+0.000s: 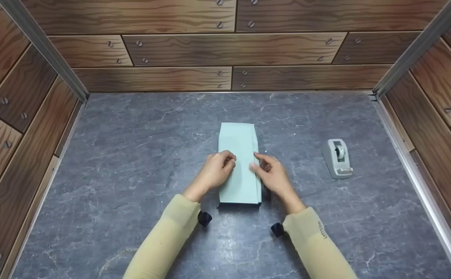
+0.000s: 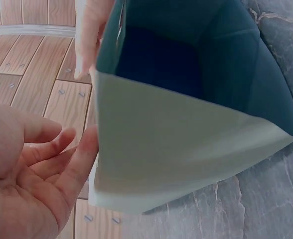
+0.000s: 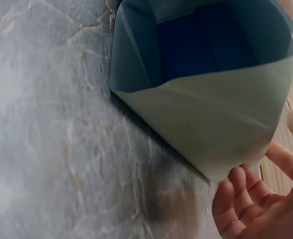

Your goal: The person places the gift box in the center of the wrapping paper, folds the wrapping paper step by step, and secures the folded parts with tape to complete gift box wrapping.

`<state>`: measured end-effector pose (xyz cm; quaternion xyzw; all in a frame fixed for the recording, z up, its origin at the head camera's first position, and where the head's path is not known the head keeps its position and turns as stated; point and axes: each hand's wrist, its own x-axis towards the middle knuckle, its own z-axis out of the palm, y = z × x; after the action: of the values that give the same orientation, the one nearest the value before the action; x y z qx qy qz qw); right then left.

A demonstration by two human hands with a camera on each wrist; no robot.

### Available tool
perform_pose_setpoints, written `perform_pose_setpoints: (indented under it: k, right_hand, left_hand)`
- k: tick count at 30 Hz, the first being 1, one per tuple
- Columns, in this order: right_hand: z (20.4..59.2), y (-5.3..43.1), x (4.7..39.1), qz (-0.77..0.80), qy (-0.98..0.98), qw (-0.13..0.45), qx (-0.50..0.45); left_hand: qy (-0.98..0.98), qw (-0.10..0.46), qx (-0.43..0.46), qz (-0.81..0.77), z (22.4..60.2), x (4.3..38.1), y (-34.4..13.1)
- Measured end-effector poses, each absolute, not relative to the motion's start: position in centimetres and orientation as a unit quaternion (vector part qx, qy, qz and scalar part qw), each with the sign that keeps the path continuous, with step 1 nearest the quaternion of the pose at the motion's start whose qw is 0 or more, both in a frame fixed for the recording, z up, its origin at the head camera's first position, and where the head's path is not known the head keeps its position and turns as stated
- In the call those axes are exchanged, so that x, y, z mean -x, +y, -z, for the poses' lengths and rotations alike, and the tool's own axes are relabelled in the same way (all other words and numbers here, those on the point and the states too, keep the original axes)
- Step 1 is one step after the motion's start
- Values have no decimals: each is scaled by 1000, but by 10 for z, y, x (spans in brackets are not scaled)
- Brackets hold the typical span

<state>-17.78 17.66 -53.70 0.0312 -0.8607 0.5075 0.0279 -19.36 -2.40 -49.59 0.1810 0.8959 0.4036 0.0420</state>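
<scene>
A long parcel in pale green wrapping paper (image 1: 239,166) lies in the middle of the table. Its near end gapes as an open paper sleeve, with a dark blue box (image 2: 159,64) set back inside. My left hand (image 1: 217,168) is at the parcel's upper left part, fingers loosely bent; in the left wrist view one fingertip meets the paper's top edge. My right hand (image 1: 274,174) is on the other side, its thumb over the top and index fingertip at the long right edge. In the right wrist view the other fingers bend beside the paper's side.
A grey tape dispenser (image 1: 338,159) with a roll in it stands to the right of the parcel. The dark marbled tabletop (image 1: 144,135) is bounded by wood-patterned panels (image 1: 233,48) at the back and both sides, with metal rails at the corners.
</scene>
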Motion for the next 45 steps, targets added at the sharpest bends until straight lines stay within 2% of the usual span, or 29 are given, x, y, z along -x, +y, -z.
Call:
perform_pose_setpoints:
  k: [5,10,13,15,22,26,31,45]
  right_hand:
    - [536,173,178,-497,-867,25,-17]
    - [535,172,179,-501,-865,17,-8]
    - [535,173,179,-506,-863,12,-11]
    - [534,174,179,-509,-861,11,-12]
    - [532,175,179,-510,-860,4,-20]
    - [531,174,179,-502,-864,4,-29]
    - [529,175,180,-498,-867,3,-30]
    - [532,175,180,-492,-870,5,-33]
  left_hand:
    - [874,24,-206,-439,500,191,-29]
    - [851,-76,-207,-477,505,188,-37]
    - [859,-121,-178,-465,507,188,-42]
    - [869,-113,-156,-456,509,188,-44]
    - [899,19,-126,-420,515,186,-47]
    - [899,55,-124,-417,516,185,-44]
    - [903,63,-116,-409,516,186,-41]
    - [917,40,-112,-381,515,183,-38]
